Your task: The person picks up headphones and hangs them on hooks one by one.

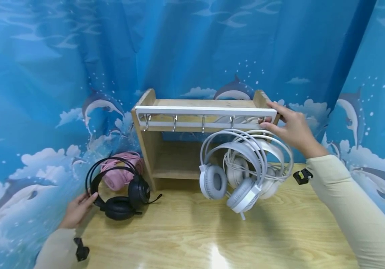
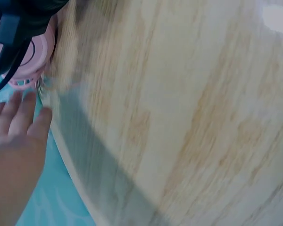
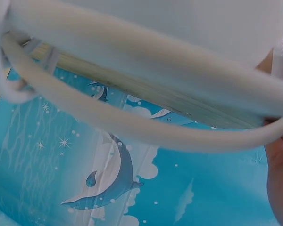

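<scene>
My right hand [image 1: 293,129] grips the right end of the wooden rack [image 1: 145,149], fingers on top and thumb in front of its white hook rail [image 1: 185,111]. Just below that hand hang white headphones [image 1: 278,151] and pale grey-white headphones [image 1: 214,181]. The headbands pass close in front of the right wrist camera, with part of the hand [image 3: 280,174] at its right edge. On the left, my left hand [image 1: 78,209] is at the headband of black headphones [image 1: 120,207] with a microphone. Its fingers look extended in the left wrist view, near the black band [image 2: 9,56].
Pink headphones [image 1: 116,177] lie behind the black ones, against the rack's left side. Several metal hooks [image 1: 175,123] line the rail. Beneath is a wood-grain table [image 1: 179,231]; a blue dolphin-print curtain [image 1: 185,45] hangs behind.
</scene>
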`<state>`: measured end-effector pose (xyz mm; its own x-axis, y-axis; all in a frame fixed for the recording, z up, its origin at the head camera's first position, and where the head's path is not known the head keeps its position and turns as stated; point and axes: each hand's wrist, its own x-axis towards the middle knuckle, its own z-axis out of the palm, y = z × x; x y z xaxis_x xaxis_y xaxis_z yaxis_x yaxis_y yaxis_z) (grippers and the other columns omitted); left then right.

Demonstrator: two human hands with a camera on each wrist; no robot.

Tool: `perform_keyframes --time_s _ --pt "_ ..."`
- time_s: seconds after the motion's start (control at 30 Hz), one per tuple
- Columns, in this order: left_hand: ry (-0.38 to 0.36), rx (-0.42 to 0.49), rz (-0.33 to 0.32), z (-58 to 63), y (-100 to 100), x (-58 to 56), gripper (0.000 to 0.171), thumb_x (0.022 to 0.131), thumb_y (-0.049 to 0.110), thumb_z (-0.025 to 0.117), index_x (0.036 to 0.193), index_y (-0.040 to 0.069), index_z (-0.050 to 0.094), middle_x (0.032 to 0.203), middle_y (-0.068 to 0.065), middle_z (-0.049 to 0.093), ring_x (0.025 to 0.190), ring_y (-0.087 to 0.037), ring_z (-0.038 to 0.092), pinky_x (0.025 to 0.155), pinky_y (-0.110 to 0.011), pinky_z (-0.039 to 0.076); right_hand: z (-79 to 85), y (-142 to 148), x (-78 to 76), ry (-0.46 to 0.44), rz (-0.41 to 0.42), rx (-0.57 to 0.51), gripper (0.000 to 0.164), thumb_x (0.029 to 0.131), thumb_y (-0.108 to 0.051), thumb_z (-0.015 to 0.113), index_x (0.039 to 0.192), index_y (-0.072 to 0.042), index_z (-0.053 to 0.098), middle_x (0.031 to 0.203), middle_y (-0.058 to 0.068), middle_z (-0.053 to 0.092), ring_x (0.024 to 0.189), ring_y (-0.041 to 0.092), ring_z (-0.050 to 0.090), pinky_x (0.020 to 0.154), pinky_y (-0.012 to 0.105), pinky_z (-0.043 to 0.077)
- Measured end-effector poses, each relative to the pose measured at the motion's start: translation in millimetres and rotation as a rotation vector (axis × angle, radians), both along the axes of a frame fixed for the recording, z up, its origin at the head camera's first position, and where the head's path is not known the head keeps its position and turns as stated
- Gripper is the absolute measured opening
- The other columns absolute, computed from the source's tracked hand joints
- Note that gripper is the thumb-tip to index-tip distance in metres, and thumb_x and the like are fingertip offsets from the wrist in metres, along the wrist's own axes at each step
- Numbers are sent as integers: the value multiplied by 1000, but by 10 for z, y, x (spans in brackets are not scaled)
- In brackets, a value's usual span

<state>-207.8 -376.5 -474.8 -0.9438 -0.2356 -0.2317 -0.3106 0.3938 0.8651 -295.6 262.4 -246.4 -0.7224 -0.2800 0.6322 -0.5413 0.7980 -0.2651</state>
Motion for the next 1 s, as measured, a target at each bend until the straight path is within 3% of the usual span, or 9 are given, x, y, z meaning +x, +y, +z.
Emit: perform_keyframes --time_s 0.07,0.13,0.3,0.4,0.63,0.8,0.93,1.0 --pt "-4 48 -55 -23 -30 0 82 97 53 43 152 5 7 152 -23 22 108 4 52 83 -14 49 -13 8 -4 -2 -4 0 70 84 -28 75 145 -15 43 78 8 63 47 16 34 45 28 29" --pt "8 111 -105 -46 -43 3 80 98 51 42 153 7 5 152 -16 25 100 12 52 87 -17 51 -20 15 -6 -5 -4 -6 70 84 -28 74 145 -15 43 80 9 63 50 16 38 45 28 30" --pt "85 312 -151 -96 -49 20 75 100 40 45 152 0 7 128 17 53 96 17 52 88 -16 50 -29 12 -13 -11 13 -28 68 85 -27 74 145 -13 44 94 14 67 66 21 54 48 26 32" --pt "101 391 -138 -109 -50 42 76 100 37 48 151 -2 8 110 29 59 96 16 55 85 -13 50 -31 2 -12 -10 21 -36 68 84 -25 75 144 -13 45 99 17 68 65 22 55 48 25 32" --pt "73 503 -55 -106 -30 71 71 97 33 54 152 7 18 104 23 66 94 9 61 85 -16 52 -27 -6 3 -15 7 -36 65 84 -27 75 142 -14 48 87 11 66 53 13 40 46 28 29" --pt "50 530 -34 -91 -15 60 81 96 34 56 153 5 7 102 21 67 94 7 62 84 -16 53 -22 -2 18 -19 -5 -39 61 85 -28 74 140 -14 51 79 7 61 52 15 37 47 29 28" --pt "78 551 -50 -91 -20 73 79 98 30 55 153 4 5 103 20 68 97 5 62 84 -16 52 -21 -11 15 -16 4 -45 61 84 -27 74 139 -14 51 80 7 61 54 16 39 48 28 29" --pt "102 580 -42 -92 -20 78 62 97 27 56 150 15 25 102 17 69 96 3 64 83 -16 53 -23 -12 13 -12 7 -44 61 84 -27 75 139 -14 51 81 7 62 53 15 38 48 28 29"
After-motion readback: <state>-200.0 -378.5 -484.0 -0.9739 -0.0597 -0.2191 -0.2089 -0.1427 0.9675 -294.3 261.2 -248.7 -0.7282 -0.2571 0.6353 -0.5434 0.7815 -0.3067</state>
